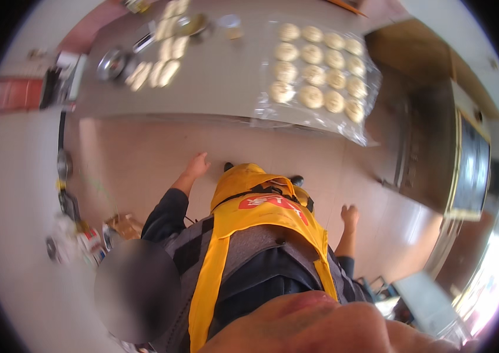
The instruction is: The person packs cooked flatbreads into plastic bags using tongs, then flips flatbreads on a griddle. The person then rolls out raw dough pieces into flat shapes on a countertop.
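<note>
My left hand (198,164) hangs over the tiled floor at the left of the yellow apron (271,203); it holds nothing, its fingers partly spread. At the other side of the apron, my right hand (350,213) hangs low, small in view, and whether its fingers are closed is unclear. Both are apart from the worktable (223,88) ahead. Rows of round, pale dough pieces (312,75) lie on clear plastic film (276,112) at the table's right part. Oblong pale dough pieces (169,73) lie at its left part, beside a round metal bowl (112,65).
Another bowl (192,24) and a small clear container (229,20) stand towards the table's far side. A large metal appliance (426,145) with a dark glass panel (472,165) is at the right. Bags and boxes (86,238) are at the lower left.
</note>
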Demonstrator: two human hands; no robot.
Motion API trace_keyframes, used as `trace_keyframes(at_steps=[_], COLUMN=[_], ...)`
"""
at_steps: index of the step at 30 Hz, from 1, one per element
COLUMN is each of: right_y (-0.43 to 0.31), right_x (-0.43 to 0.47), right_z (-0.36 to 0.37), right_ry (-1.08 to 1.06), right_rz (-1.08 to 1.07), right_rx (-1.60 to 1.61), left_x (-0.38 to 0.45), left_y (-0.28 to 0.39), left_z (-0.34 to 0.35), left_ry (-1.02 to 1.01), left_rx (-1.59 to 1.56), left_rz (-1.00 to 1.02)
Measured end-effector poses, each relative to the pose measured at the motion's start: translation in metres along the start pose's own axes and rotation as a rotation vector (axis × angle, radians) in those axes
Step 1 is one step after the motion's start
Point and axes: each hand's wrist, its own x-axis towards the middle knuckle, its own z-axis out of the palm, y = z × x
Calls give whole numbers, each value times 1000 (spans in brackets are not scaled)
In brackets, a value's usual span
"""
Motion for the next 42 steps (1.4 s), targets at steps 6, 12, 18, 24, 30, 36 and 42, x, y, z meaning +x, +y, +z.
trace_keyframes(at_steps=[6, 12, 18, 24, 30, 36, 42], right_y=[-190, -496, -727, -847, -857, -882, -942], right_x=[-50, -65, 22, 139, 352, 401, 227], right_z=[-17, -91, -169, -198, -254, -352, -214], right_ry=[110, 229, 597, 682, 883, 1186, -378], right_rz=[-391, -976, -968, -888, -852, -634, -826], right_rx=[-16, 217, 138, -102, -450, -408, 691], left_x=[-47, -14, 74, 110, 115, 159, 193], left_y=[-166, -248, -182, -126, -108, -99, -93], left_z=[3, -45, -141, -224, -258, -280, -311], left_ry=[-339, -135, 114, 125, 190, 266, 397], left_rx=[27, -194, -525, -592, -675, -659, -628], left_rz=[-131, -179, -61, 71, 25, -16, -81])
